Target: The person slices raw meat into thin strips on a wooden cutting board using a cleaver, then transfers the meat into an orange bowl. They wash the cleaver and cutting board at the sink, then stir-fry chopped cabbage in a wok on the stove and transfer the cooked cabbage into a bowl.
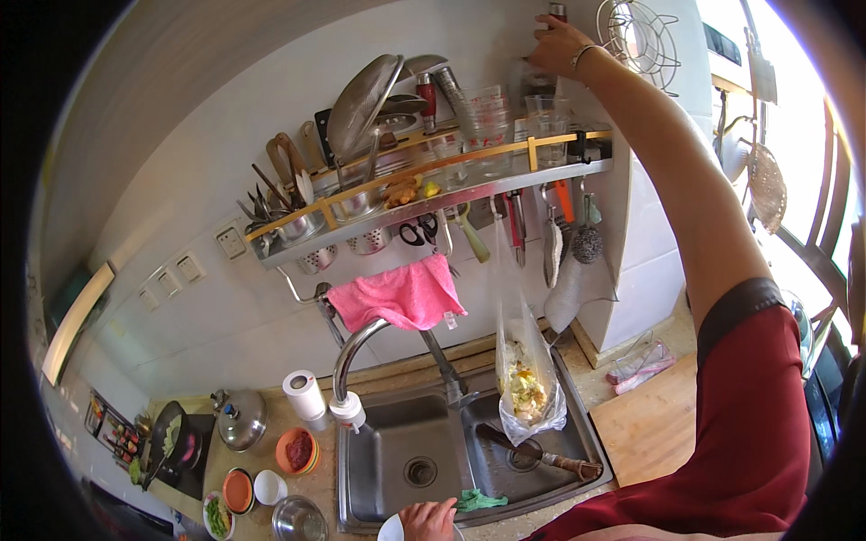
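Observation:
My right hand (pixel 556 49) reaches up to the right end of the wall shelf (pixel 433 209), its fingers around or against an object with a dark red part (pixel 557 11); how firmly it holds this is hidden. Just below the hand are a clear container and clear plastic cups (pixel 547 128). Low in the picture, my left hand (pixel 429 521) is on a white bowl (pixel 390 530) at the front edge of the double steel sink (pixel 399 460), with its fingers over the rim. A green cloth (pixel 482 500) lies right beside it.
A clear bag of food scraps (pixel 524 392) hangs over the right basin, above a brush-like tool (pixel 572 465). The faucet (pixel 348 358) arches over the left basin. A pink towel (pixel 399 294) hangs behind. Bowls (pixel 298 450) and a wok (pixel 169 433) are left; a wooden board (pixel 643 419) is right.

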